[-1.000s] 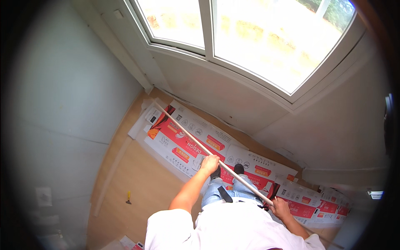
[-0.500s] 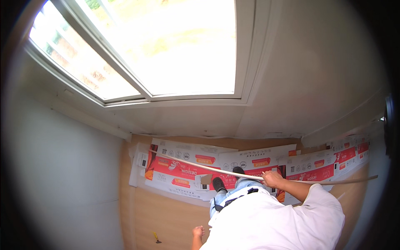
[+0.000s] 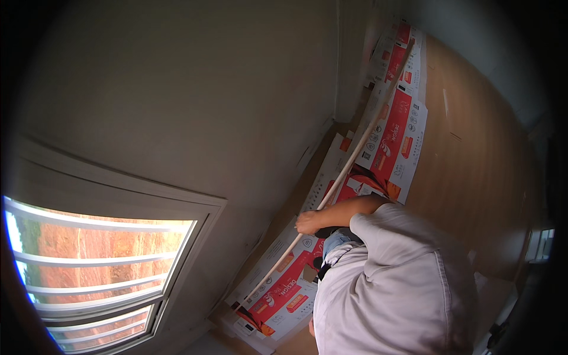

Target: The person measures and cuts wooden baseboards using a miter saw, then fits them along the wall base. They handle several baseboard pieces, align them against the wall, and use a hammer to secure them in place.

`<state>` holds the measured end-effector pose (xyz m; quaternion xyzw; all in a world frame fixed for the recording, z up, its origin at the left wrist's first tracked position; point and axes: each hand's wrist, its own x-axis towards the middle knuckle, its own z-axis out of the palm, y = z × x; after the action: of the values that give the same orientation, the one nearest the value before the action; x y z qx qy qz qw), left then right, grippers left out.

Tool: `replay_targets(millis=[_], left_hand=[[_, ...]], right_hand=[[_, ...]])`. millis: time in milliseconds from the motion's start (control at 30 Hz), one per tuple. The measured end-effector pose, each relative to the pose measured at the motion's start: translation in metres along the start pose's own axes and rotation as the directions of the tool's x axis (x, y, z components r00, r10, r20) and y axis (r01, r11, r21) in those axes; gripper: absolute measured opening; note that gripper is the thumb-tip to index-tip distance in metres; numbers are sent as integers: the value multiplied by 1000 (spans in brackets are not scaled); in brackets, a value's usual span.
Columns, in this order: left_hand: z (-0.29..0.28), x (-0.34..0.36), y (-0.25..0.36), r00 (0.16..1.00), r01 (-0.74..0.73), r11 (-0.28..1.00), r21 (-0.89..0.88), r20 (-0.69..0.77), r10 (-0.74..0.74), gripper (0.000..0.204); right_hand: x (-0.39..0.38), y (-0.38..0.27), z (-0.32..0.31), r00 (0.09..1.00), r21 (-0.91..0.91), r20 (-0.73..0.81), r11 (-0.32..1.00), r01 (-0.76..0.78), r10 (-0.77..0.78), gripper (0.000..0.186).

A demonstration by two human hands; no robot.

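My right hand (image 3: 308, 222) is closed around a long, thin, pale strip (image 3: 352, 154), gripping it between its two ends. The strip runs at a slant, from low beside the window wall to far up at the upper right, and bows slightly. Beneath it lie flattened printed cardboard boxes (image 3: 400, 127) in white, red and orange, on which I stand. Only a sliver of my left hand (image 3: 312, 327) shows beside my shirt; its fingers are hidden.
A barred window (image 3: 100, 254) sits in the pale wall (image 3: 236, 106) to the left. Wood-look flooring (image 3: 467, 142) stretches to the right of the cardboard. At the far right, a small bright opening (image 3: 541, 244) and some blurred things near the lower corner are hard to make out.
My view has turned to the right, so the window now sits lower left and more floor shows. My right hand still holds the strip. My left hand has become mostly hidden behind my body.
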<state>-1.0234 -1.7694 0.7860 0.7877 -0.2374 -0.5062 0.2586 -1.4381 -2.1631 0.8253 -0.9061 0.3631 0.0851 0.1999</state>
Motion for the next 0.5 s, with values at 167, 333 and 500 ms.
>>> replay_targets(millis=[167, 333, 500], left_hand=[[-17, -24, 98, 995, -42, 997, -58, -95, 37, 33], [11, -50, 92, 988, 60, 996, -68, -138, -69, 32], [48, -52, 96, 987, 127, 992, -25, -96, -129, 32]], right_hand=[[39, 39, 37, 990, 93, -31, 986, -137, 141, 20], [98, 33, 34, 900, 147, -15, 891, -430, 437, 22], [137, 45, 61, 882, 155, -51, 877, -456, 468, 23]])
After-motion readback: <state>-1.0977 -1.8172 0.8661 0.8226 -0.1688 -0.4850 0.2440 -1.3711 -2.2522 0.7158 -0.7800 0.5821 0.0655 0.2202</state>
